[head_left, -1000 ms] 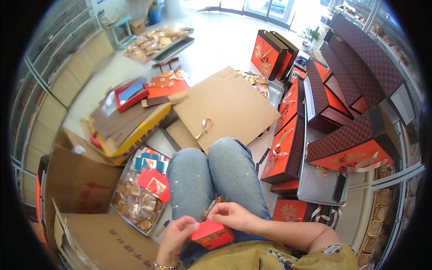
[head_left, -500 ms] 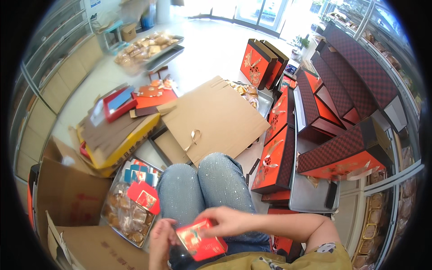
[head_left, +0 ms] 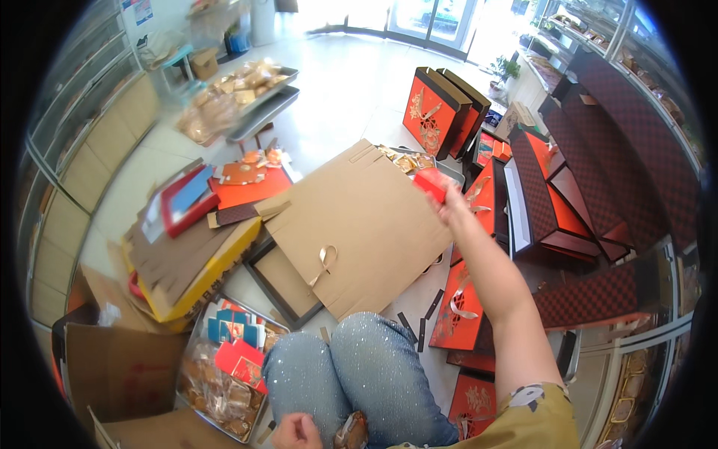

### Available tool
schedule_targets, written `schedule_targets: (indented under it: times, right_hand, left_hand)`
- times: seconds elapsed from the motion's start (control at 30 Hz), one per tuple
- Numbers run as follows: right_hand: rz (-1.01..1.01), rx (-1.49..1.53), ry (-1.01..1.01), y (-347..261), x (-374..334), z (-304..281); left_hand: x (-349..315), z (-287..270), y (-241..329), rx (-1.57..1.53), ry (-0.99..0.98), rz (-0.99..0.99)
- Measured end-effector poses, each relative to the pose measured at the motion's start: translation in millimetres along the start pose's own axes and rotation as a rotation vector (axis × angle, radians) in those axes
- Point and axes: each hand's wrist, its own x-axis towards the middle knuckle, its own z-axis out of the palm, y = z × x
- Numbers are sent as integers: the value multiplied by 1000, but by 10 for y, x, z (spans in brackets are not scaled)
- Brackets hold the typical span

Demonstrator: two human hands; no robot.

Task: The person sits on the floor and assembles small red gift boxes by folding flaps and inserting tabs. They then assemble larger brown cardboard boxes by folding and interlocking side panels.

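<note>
My right arm reaches far forward over the cardboard sheet [head_left: 351, 224], and my right hand [head_left: 451, 206] grips a small red box [head_left: 429, 185]. That box is beside a tray of gold-wrapped pieces [head_left: 407, 159]. Low in the view, near my lap, my left hand [head_left: 297, 432] has its fingers curled in; whether anything is inside cannot be seen. Close to it, a brown item in clear wrapping [head_left: 351, 432] lies between my thighs. To the left stands a metal tray [head_left: 262, 415] with clear-wrapped pastries [head_left: 221, 389] and flat red cartons [head_left: 243, 363] on it.
Red gift boxes with ribbons [head_left: 460, 307] line my right side, with dark checkered boxes [head_left: 598, 165] behind them. Open brown cartons [head_left: 120, 359] stand at the left, near a yellow-edged carton [head_left: 224, 266]. A stacked tray of pastries [head_left: 239, 90] is farther off.
My right hand has moved from my lap far forward and right with the red box. My left hand has dropped lower and curled. The wrapped brown item now shows on my lap.
</note>
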Motion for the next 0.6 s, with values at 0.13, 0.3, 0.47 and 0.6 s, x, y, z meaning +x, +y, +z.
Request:
schedule_targets:
  times: [0.13, 0.3, 0.47, 0.6]
  right_hand:
    - [-426, 437, 236, -919, 1164, -305]
    - [-556, -514, 728, -873, 1641, -698]
    - [-239, -266, -9, 726, 283, 312]
    - [-205, -423, -526, 894, -1664, 658]
  left_hand:
    - [156, 6, 82, 128, -46, -43]
    - [279, 107, 140, 169, -58, -79]
    - [168, 143, 298, 245, 5, -162]
    - [209, 118, 300, 205, -43, 34]
